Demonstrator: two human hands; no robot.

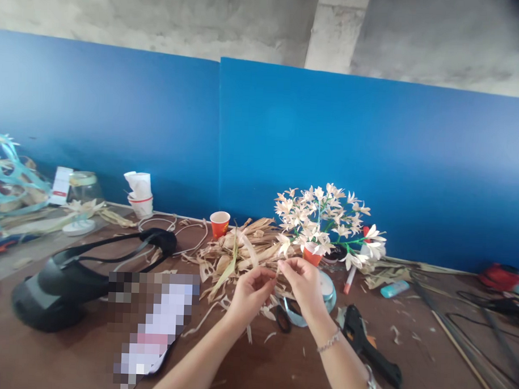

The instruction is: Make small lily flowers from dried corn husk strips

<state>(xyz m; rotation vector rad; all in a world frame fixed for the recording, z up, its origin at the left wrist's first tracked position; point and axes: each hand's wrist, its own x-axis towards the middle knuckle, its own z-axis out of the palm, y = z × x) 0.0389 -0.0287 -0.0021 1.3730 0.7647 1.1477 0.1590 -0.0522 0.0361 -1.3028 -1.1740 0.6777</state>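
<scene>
My left hand (252,293) and my right hand (302,285) are raised close together above the table, each closed in a pinch. A small pale sliver shows between the fingertips, too small to name. Behind my left hand lies a heap of dry corn husks (223,255); one pale strip (249,248) rises there, and I cannot tell whether it is held. Just beyond my right hand stands a bunch of cream husk flowers (314,210) on green stems in a red cup (312,254). Below the hands are black-handled scissors (283,319), beside a roll of tape (328,287), partly hidden.
A black glue gun (369,346) lies right of my right forearm. At left are a phone (159,330), blurred out, and a black bag-like object (56,289). An orange paper cup (220,224) and stacked white cups (140,196) stand near the blue partition (261,132).
</scene>
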